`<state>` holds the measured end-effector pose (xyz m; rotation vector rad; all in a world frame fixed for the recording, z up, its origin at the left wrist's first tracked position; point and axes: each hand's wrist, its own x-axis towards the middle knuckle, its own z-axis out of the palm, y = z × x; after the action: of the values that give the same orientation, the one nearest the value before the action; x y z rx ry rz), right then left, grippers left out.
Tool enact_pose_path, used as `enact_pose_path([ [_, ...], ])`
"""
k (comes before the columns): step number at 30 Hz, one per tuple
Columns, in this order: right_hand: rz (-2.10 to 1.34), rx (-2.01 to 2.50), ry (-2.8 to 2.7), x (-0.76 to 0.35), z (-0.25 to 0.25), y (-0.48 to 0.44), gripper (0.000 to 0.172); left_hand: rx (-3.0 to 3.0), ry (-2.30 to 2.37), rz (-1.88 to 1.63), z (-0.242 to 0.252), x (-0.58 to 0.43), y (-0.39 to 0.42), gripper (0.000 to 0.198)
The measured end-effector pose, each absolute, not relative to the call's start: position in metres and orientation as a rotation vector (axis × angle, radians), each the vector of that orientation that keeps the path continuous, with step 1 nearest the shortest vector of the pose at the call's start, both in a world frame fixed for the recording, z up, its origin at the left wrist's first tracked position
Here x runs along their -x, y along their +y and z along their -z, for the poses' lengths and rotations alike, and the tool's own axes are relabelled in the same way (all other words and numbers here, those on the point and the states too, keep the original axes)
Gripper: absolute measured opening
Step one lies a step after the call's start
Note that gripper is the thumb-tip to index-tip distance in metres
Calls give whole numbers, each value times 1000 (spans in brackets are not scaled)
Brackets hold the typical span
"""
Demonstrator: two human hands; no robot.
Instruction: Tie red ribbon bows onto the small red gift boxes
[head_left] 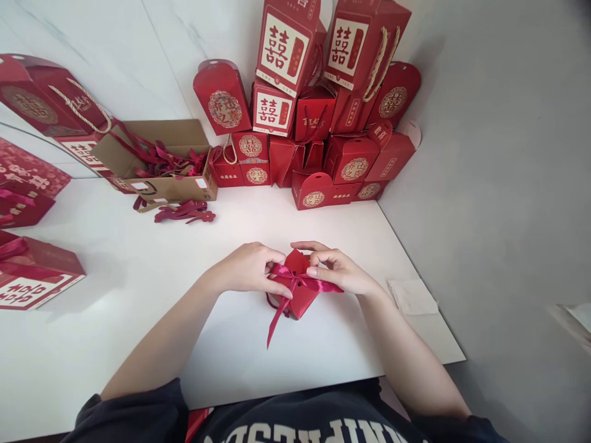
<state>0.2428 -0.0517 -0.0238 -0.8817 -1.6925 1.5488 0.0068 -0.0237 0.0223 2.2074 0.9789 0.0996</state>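
A small red gift box (pixel 305 303) stands on the white table in front of me, with a shiny crimson ribbon (pixel 295 280) crossing its top. The ribbon is looped or knotted at the middle, and one tail hangs toward me past the box's left side. My left hand (pixel 252 269) pinches the ribbon's left part between thumb and fingers. On the other side, my right hand (pixel 339 269) has thumb and forefinger closed on the ribbon near the knot, its other fingers behind the box. A dark red cord shows at the box's lower left.
An open cardboard box (pixel 180 187) full of ribbons stands at the back left, with loose ribbon pieces (pixel 187 211) before it. Stacked red gift boxes (pixel 318 123) line the wall. More red boxes (pixel 39 267) stand at left. A white tissue (pixel 412 296) lies near the right edge.
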Motion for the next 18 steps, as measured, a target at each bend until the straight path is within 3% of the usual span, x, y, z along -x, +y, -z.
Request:
enact_pose_path([
  [10, -1306, 933, -1379, -216, 44, -53, 36, -2281, 1409, -320, -15, -14, -24, 57],
  [18, -1294, 1007, -1298, -209, 54, -53, 37, -2349, 1357, -334, -4, -15, -17, 63],
])
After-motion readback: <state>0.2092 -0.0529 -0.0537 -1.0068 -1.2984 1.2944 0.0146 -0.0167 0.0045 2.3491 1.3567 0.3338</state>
